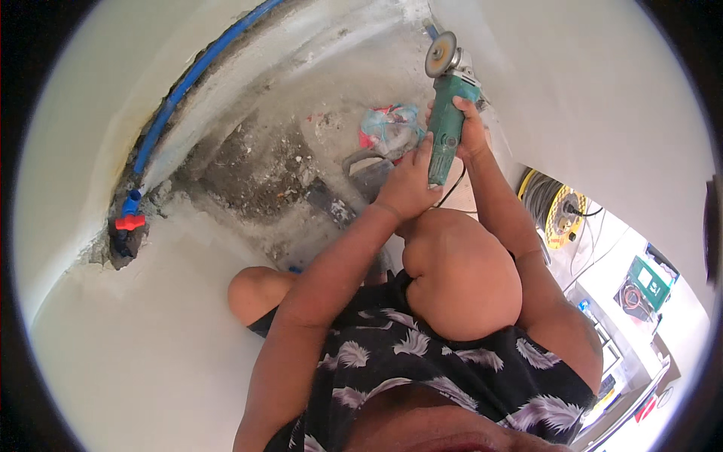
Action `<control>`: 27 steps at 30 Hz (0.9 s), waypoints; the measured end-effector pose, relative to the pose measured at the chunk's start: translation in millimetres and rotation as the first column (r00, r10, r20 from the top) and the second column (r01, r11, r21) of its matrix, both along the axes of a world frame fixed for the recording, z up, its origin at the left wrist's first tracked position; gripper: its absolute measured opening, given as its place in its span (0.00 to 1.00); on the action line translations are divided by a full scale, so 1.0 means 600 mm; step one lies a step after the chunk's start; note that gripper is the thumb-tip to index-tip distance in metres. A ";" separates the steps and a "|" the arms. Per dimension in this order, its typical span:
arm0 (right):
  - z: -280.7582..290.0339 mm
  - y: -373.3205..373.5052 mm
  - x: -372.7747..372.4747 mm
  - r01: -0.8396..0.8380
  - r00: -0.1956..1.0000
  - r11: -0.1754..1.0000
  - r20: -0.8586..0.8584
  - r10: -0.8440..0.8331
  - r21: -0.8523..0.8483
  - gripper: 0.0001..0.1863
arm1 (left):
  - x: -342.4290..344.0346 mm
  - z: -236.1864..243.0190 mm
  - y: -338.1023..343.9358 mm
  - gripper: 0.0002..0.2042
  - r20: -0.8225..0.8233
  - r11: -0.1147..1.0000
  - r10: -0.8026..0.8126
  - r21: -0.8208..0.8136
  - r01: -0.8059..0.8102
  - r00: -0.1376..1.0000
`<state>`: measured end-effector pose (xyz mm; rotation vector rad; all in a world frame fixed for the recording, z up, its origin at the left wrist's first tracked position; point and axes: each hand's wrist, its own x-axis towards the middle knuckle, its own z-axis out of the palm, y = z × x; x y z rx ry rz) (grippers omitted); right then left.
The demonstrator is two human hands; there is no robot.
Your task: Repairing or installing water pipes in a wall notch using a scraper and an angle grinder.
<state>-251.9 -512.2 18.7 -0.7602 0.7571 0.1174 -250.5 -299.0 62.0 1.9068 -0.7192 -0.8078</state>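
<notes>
Both my hands are closed on a green angle grinder [446,120], which I hold upright with its head away from me. My left hand [410,179] grips the rear end of its body, and my right hand [472,129] wraps the body from the right, nearer the head. A worn round disc [440,54] faces left at the top of the tool. Just behind the disc, a short blue pipe end [431,29] shows by the wall corner; whether they touch, I cannot tell. The grinder's black cord [454,188] hangs from its rear.
A blue pipe [181,90] runs along a chased wall groove at left, down to a red-handled valve [130,222]. Rubble [260,169] covers the floor, with a plastic bag [393,129] beside it. At right stand a yellow cable reel [557,211] and a green tool case [650,282].
</notes>
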 end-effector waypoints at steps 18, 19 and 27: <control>-0.037 -0.028 -0.014 -0.037 0.996 0.977 0.088 0.019 0.211 0.35 | -0.017 -0.053 0.016 0.47 0.290 0.990 -0.112 -0.053 0.133 0.950; -0.036 -0.040 -0.029 -0.038 0.996 0.972 0.088 0.018 0.231 0.35 | -0.007 -0.051 0.021 0.42 0.242 0.997 -0.052 -0.036 0.062 0.969; -0.036 -0.111 -0.195 -0.092 0.994 0.988 -0.050 0.099 0.125 0.37 | 0.244 0.001 0.232 0.13 -0.176 0.335 0.913 -0.192 -0.922 0.368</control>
